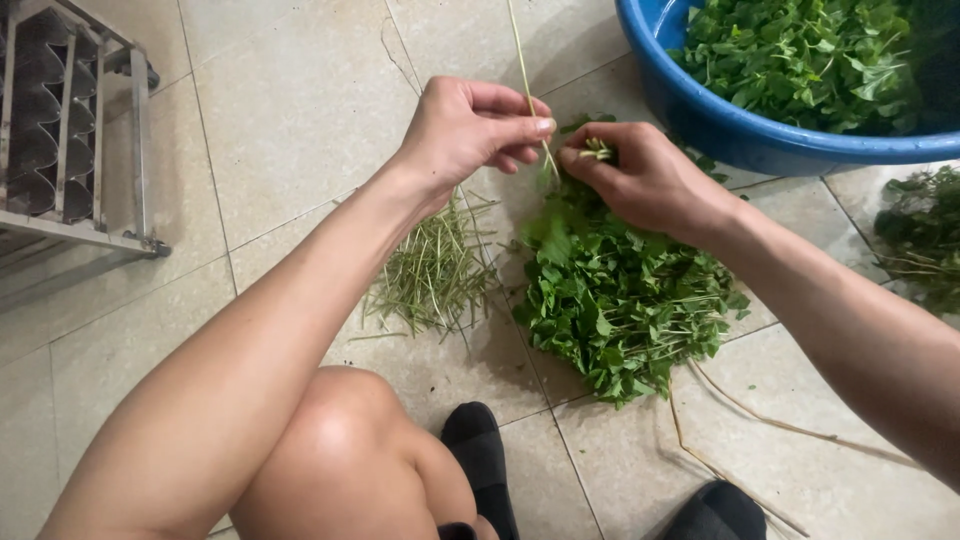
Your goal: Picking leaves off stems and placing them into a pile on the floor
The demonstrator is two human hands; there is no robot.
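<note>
Both hands are closed: left hand (470, 130) pinches a long thin stem (522, 60), right hand (640, 180) grips a bunch of cut stems (597, 151), above the leafy greens pile (620, 300) (on the tiled floor (300, 100)).

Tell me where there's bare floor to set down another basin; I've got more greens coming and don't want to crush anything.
Bare tile lies between the metal rack and the left hand. A smaller free patch sits at lower right, past the leaf pile, though loose stalks cross it. It is crowded between the stem heap, the leaf pile and the blue basin, where the right hand works.
</note>
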